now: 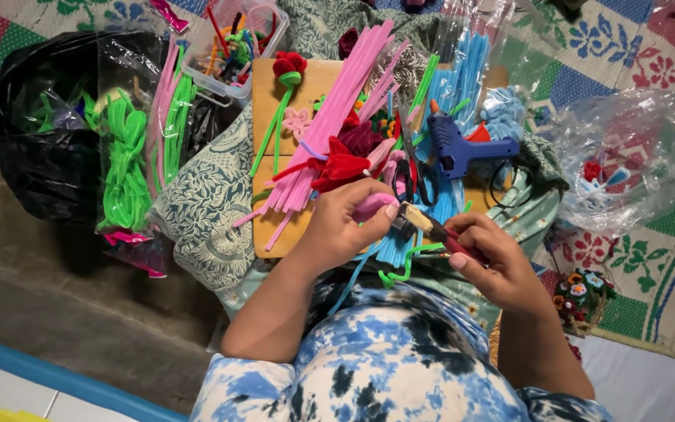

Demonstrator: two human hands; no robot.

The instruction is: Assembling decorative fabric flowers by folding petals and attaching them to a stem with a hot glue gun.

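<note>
My left hand (343,223) pinches a pink fuzzy pipe-cleaner piece (372,207) between thumb and fingers. My right hand (494,258) grips red-handled pliers (431,228), whose metal jaws meet the pink piece beside my left fingertips. A bent green pipe cleaner (408,264) curls just below the two hands. Both hands hover over a wooden board (275,98) that lies on my lap.
On the board lie a bundle of pink pipe cleaners (337,117), red pieces (341,166), a red flower on a green stem (289,66), black scissors (409,168) and a blue glue gun (462,147). Bags of green pipe cleaners (123,156) lie left; a clear bag (626,168) right.
</note>
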